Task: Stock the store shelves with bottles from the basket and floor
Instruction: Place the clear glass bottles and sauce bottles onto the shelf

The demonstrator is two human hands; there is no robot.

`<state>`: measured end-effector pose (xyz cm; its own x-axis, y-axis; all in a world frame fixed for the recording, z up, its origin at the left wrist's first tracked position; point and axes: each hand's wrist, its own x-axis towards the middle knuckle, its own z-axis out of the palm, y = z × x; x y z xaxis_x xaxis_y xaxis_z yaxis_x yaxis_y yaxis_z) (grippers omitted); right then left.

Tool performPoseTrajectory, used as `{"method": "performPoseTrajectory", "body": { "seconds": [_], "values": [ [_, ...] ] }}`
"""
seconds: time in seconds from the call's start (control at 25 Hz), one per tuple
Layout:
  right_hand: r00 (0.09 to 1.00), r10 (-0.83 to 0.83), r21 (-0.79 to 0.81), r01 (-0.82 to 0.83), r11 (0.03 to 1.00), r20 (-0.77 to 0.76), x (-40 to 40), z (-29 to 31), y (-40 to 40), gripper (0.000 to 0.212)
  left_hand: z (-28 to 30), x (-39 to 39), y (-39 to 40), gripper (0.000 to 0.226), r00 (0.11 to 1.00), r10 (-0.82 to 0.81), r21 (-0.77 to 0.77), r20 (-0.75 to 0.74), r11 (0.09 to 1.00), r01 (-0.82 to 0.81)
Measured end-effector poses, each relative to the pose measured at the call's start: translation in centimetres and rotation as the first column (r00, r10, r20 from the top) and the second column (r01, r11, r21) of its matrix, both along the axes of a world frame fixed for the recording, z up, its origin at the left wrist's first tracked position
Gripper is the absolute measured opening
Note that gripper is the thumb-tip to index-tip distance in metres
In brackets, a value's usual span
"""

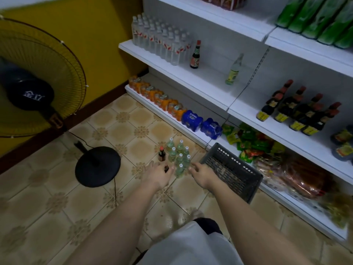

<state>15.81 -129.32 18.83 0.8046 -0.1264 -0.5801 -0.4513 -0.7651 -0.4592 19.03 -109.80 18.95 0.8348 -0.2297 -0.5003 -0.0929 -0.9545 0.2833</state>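
Both hands reach down to the tiled floor [57,203]: the left hand [159,174] grips a small dark red-capped bottle [166,168], the right hand [201,174], fingers loose and empty, nears upright clear white-capped bottles [179,156] beside the dark plastic basket [232,171].

The room was dim, with soft light from above. The white shelves [191,77] looked gray and dull. The fan [36,77] at the left was blurry and bent by the wide lens. The snack bags [286,169] at the right edge were smeared. Shadows on the floor [47,197] were faint.
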Motion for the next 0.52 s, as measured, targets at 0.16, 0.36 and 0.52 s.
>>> {"method": "performPoseTrajectory", "body": {
  "seconds": [0.16,0.36,0.52],
  "values": [
    [0.999,0.016,0.032,-0.014,0.999,-0.042,3.1,-1.8,0.2,0.067,-1.0,3.2,-0.6,0.064,1.0,-0.016,0.012,-0.016,1.0,0.017],
    [0.995,-0.013,0.075,0.02,0.997,-0.097,10.8,-5.8,-2.7,0.071,-3.7,11.1,-3.2,0.063,0.995,-0.03,0.049,-0.09,0.998,0.034],
    [0.986,-0.016,0.111,0.034,0.993,-0.164,16.7,-4.8,-4.8,0.052,-5.3,17.0,-4.8,0.06,0.993,-0.022,0.082,-0.117,0.996,0.032]
  ]
}}
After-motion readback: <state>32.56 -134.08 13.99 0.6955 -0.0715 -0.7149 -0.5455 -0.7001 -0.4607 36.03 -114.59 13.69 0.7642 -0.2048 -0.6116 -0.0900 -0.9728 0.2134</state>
